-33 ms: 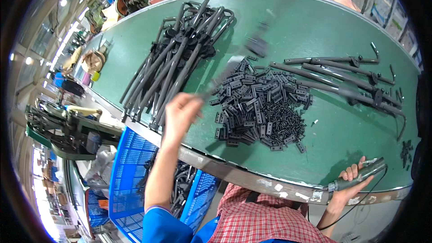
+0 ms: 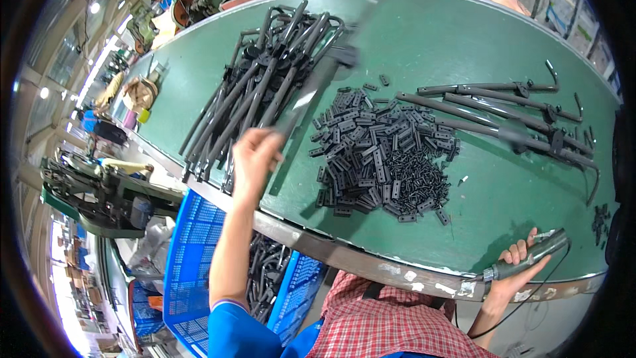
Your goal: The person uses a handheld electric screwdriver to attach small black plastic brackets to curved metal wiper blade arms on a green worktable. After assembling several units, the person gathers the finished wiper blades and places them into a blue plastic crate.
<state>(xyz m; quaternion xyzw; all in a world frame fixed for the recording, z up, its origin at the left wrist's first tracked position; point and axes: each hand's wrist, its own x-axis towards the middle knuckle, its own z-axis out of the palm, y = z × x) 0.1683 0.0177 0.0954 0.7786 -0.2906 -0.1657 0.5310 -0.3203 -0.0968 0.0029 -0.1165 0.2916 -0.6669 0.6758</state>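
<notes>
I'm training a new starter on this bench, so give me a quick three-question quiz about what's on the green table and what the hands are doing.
1. True or false: the left hand holds a long dark rod lifted over the green table.
2. What does the right hand grip at the table's near edge?
A. a blue crate
B. a grey handheld tool with a cable
C. a small black bracket
3. Fill the gap: the heap of small black brackets lies between the pile of rods on the left and the row of bent ______ on the right.

Key: 1 true; 2 B, the handheld tool; 3 tubes.
</notes>
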